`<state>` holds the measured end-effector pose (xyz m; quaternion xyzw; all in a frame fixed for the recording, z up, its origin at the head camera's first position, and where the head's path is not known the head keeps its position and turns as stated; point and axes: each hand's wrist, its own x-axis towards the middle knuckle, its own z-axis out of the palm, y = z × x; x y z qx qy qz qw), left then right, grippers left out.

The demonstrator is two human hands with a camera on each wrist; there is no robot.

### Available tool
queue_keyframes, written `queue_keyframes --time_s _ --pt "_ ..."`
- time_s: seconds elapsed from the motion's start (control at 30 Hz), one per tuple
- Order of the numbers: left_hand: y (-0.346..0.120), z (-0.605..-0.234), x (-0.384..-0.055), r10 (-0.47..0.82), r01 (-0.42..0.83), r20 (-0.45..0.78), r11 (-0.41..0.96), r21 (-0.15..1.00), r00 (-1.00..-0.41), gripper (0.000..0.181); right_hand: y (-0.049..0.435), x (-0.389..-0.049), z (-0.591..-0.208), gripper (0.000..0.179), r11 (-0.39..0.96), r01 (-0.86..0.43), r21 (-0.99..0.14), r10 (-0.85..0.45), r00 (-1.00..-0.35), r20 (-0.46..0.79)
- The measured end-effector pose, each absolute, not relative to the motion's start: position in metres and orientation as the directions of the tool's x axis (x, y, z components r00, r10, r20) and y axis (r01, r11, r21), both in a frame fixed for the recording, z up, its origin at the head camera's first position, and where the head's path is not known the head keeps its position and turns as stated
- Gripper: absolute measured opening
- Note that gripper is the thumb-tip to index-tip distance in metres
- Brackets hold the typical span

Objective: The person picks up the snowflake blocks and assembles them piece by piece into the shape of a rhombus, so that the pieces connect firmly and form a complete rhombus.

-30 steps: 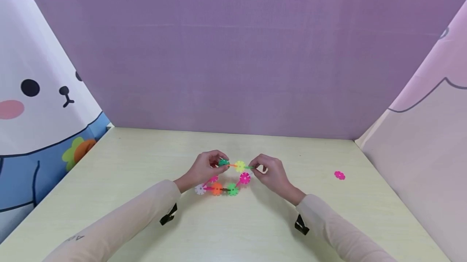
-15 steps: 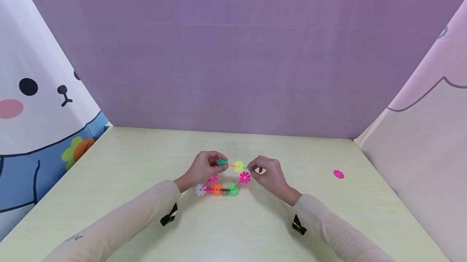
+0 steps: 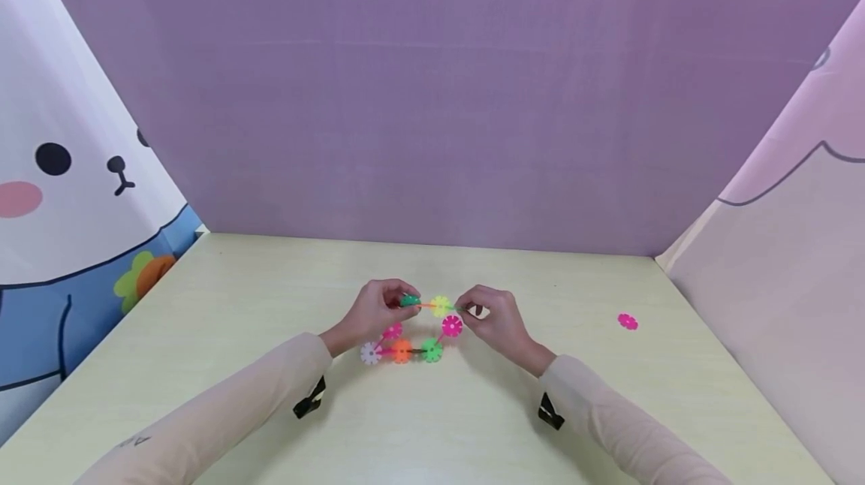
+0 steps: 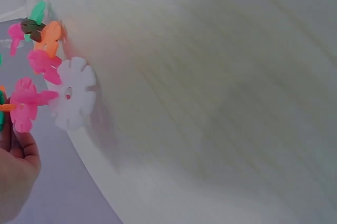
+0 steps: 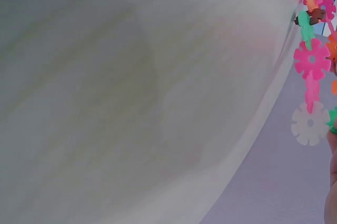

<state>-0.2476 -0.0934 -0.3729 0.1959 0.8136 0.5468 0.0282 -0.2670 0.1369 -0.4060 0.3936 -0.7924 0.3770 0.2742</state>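
A chain of colourful slotted snowflake discs is bent into a loop between the two hands. My left hand pinches a dark green disc at the loop's far left corner. Right of that, beyond an edge-on orange piece, comes a yellow disc. My right hand pinches a green disc joined to the yellow one's side; the fingers partly cover it. Along the near side run a white disc, an orange disc and a light green disc. A pink disc hangs beside the right fingertips.
One loose pink disc lies on the pale tabletop at the right. A purple panel rises at the table's back edge. Printed cloths hang on both sides.
The right hand has shifted slightly left, toward the left hand. The yellow disc and the pink disc beside it have moved a little left too. Both grips persist.
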Motion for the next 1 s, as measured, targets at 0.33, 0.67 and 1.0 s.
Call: queue_keyframes --time_s 0.33,0.67,1.0 --pt "-0.094 -0.375 -0.248 0.348 0.271 0.151 0.329 0.905 -0.925 0.02 0.142 -0.272 -0.403 0.017 0.482 -0.781 -0.397 -0.474 -0.613 0.632" --pt "-0.097 -0.376 -0.248 0.35 0.281 0.16 0.33 0.901 -0.923 0.022 0.17 -0.277 -0.406 0.021 0.536 -0.73 -0.425 -0.447 -0.672 0.59" --pt "-0.096 -0.378 -0.248 0.343 0.285 0.168 0.325 0.902 -0.924 0.022 0.219 -0.279 -0.406 0.025 0.607 -0.65 -0.458 -0.408 -0.749 0.523"
